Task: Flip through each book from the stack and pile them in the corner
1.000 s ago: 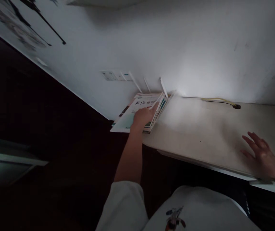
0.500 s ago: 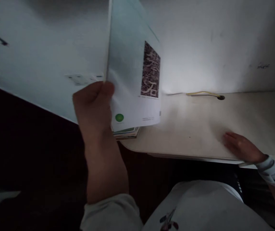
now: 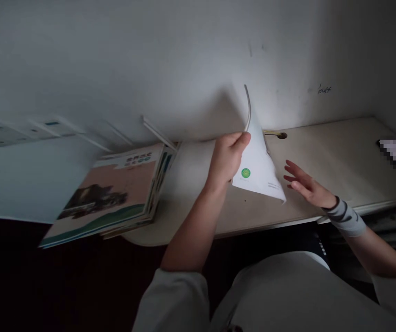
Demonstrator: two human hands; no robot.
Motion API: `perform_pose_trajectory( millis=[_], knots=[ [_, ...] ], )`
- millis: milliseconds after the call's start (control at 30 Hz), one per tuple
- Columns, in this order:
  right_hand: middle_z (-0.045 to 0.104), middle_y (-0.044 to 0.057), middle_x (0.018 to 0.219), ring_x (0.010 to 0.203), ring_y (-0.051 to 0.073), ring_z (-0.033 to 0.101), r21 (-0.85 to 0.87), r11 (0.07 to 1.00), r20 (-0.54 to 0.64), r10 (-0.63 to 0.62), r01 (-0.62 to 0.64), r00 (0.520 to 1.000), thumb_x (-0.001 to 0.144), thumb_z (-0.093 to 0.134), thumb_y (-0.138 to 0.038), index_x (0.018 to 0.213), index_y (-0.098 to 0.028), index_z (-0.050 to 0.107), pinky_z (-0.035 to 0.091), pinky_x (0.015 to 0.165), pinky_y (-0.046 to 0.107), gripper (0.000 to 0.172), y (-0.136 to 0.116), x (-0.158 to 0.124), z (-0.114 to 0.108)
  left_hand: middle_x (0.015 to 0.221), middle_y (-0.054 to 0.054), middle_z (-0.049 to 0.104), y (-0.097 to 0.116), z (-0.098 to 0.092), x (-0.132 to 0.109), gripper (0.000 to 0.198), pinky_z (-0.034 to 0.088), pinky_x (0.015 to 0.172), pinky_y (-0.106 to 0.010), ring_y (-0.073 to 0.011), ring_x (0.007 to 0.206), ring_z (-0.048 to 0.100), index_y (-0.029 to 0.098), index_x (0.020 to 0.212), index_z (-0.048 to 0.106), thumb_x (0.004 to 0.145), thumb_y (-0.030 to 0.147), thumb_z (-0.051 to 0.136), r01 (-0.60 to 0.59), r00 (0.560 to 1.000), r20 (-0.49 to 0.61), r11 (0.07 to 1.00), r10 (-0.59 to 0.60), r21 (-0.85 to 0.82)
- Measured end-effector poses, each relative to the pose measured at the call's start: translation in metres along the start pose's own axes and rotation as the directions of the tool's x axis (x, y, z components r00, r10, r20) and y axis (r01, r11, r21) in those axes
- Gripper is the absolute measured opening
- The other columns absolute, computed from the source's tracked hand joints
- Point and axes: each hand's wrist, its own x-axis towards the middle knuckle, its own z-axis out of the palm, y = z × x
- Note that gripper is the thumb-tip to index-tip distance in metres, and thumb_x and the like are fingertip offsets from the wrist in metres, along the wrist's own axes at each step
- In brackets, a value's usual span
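Over the pale desk (image 3: pixel 333 170), a white booklet (image 3: pixel 257 168) was gripped by the left hand (image 3: pixel 226 159); the right hand (image 3: pixel 305 184) was held open, empty.

White thin paper booklet (image 3: pixel 256 173): flexible stock, smooth matt finish. Multicolour paperback stack (image 3: pixel 110 196): paper covers w/ smooth, slightly glossy coat. Cream round-cornered desk top (image 3: pixel 322 157): smooth matt laminate-type surface, minor specks; round dark cable grommet (image 3: pixel 281 135) appears plastic; white painted wall (image 3: pixel 149 55) matt, some scuffs; grey-and-black wrist support (image 3: pixel 343 217) is fine-knit cloth, low sheen; off-white sleeve (image 3: pixel 172 299) is soft matt cloth.
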Motion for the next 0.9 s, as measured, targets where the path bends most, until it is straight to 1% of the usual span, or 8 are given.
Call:
perform_pose_trajectory(
  millis=[100, 233, 333, 467, 600, 700, 833, 900],
  knots=[
    [0.025, 0.013, 0.155, 0.138, 0.030, 0.034, 0.051, 0.998, 0.061, 0.040, -0.043, 0.997, 0.090, 0.037, -0.064, 0.152, -0.028, 0.008, 0.038, 0.106, 0.056, 0.078, 0.006, 0.005, 0.006, 0.050, 0.006, 0.027, -0.002, 0.013, -0.002, 0.044, 0.021, 0.043, -0.022, -0.0069, 0.046, 0.026, 0.020, 0.051, 0.030, 0.082, 0.036, 0.058, 0.011, 0.998, 0.062, 0.999, -0.008, -0.045],
    [0.024, 0.010, 0.156, 0.142, 0.027, 0.025, 0.004, 1.000, 0.086, 0.001, -0.001, 0.996, 0.089, 0.036, -0.066, 0.152, -0.025, 0.011, 0.022, 0.116, 0.052, 0.080, 0.013, 0.004, 0.011, 0.050, 0.005, 0.034, -0.010, 0.029, -0.009, 0.041, 0.023, 0.042, -0.022, -0.0069, 0.045, 0.032, 0.019, 0.051, 0.038, 0.083, 0.037, 0.057, 0.063, 0.990, 0.130, 0.987, -0.044, -0.146],
    [0.018, 0.009, 0.158, 0.144, 0.024, 0.021, 0.004, 1.000, 0.082, -0.012, 0.012, 0.997, 0.089, 0.034, -0.066, 0.152, -0.024, 0.008, 0.019, 0.118, 0.048, 0.081, 0.018, 0.001, 0.014, 0.051, 0.005, 0.036, -0.018, 0.039, -0.014, 0.040, 0.024, 0.042, -0.022, -0.0068, 0.045, 0.033, 0.019, 0.052, 0.041, 0.083, 0.038, 0.059, 0.091, 0.988, 0.140, 0.974, -0.063, -0.208],
    [0.017, 0.008, 0.158, 0.144, 0.024, 0.020, 0.018, 1.000, 0.073, -0.008, 0.007, 0.997, 0.089, 0.033, -0.067, 0.152, -0.025, 0.005, 0.019, 0.118, 0.048, 0.082, 0.023, -0.002, 0.015, 0.051, 0.005, 0.040, -0.033, 0.049, -0.020, 0.039, 0.026, 0.041, -0.022, -0.0068, 0.044, 0.037, 0.019, 0.054, 0.045, 0.079, 0.041, 0.062, 0.166, 0.984, 0.123, 0.930, -0.132, -0.327],
    [0.017, 0.007, 0.158, 0.144, 0.024, 0.018, 0.035, 0.999, 0.035, -0.002, 0.001, 0.999, 0.090, 0.031, -0.066, 0.152, -0.025, 0.006, 0.017, 0.118, 0.048, 0.079, 0.030, -0.006, 0.013, 0.052, 0.005, 0.048, -0.053, 0.059, -0.028, 0.031, 0.034, 0.043, -0.022, -0.0081, 0.044, 0.046, 0.018, 0.057, 0.050, 0.074, 0.039, 0.065, 0.315, 0.945, 0.116, 0.764, -0.305, -0.563],
    [0.021, 0.008, 0.157, 0.144, 0.024, 0.020, 0.066, 0.997, 0.002, 0.028, -0.028, 1.000, 0.090, 0.036, -0.063, 0.152, -0.024, 0.009, 0.018, 0.118, 0.048, 0.078, 0.033, -0.011, 0.009, 0.055, 0.002, 0.056, -0.065, 0.066, -0.036, 0.024, 0.043, 0.050, -0.025, -0.0117, 0.050, 0.054, 0.018, 0.062, 0.056, 0.072, 0.037, 0.067, 0.398, 0.901, 0.163, 0.618, -0.402, -0.678],
    [0.020, 0.009, 0.158, 0.143, 0.025, 0.023, 0.102, 0.994, -0.123, 0.044, -0.031, 0.991, 0.089, 0.045, -0.058, 0.152, -0.025, 0.012, 0.019, 0.118, 0.048, 0.078, 0.031, -0.014, 0.005, 0.072, -0.006, 0.069, -0.075, 0.077, -0.047, 0.028, 0.051, 0.065, -0.033, -0.0217, 0.071, 0.066, 0.015, 0.082, 0.066, 0.074, 0.042, 0.066, 0.528, 0.840, 0.336, 0.502, -0.425, -0.685],
    [0.020, 0.008, 0.158, 0.143, 0.025, 0.023, 0.097, 0.995, -0.163, 0.009, 0.007, 0.987, 0.089, 0.049, -0.056, 0.152, -0.026, 0.014, 0.019, 0.118, 0.048, 0.078, 0.028, -0.013, 0.004, 0.082, -0.009, 0.072, -0.079, 0.083, -0.051, 0.035, 0.052, 0.073, -0.037, -0.0255, 0.082, 0.068, 0.013, 0.094, 0.068, 0.074, 0.041, 0.067, 0.590, 0.795, 0.440, 0.362, -0.417, -0.722]
  ],
)
